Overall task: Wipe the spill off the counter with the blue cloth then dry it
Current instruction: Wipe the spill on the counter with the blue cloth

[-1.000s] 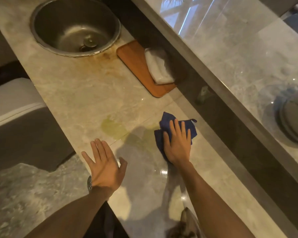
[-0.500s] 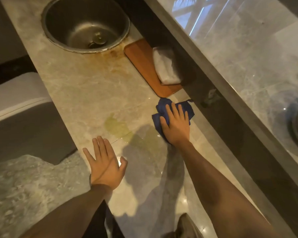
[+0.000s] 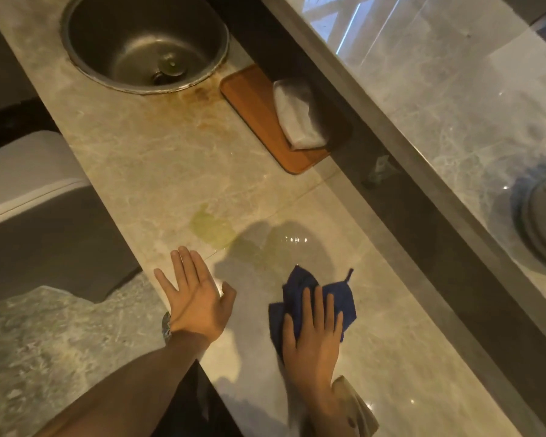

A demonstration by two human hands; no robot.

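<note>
— Where is the crumpled dark-blue cloth point(image 3: 320, 293)?

— Flat on the glossy beige marble counter point(image 3: 145, 171), just on the near side of the pale yellow-green spill point(image 3: 213, 230), pinned under the right hand point(image 3: 314, 332), its fingers spread and pressing down.

— How will it handle?

— Likely soft, light and limp; a flat palm on its middle should steer it.

— And beyond the spill?

— The left hand point(image 3: 196, 298) rests open, fingers apart, just beside it. Farther off: 1 round steel sink point(image 3: 144, 42) and 1 wooden board point(image 3: 254, 108).
</note>
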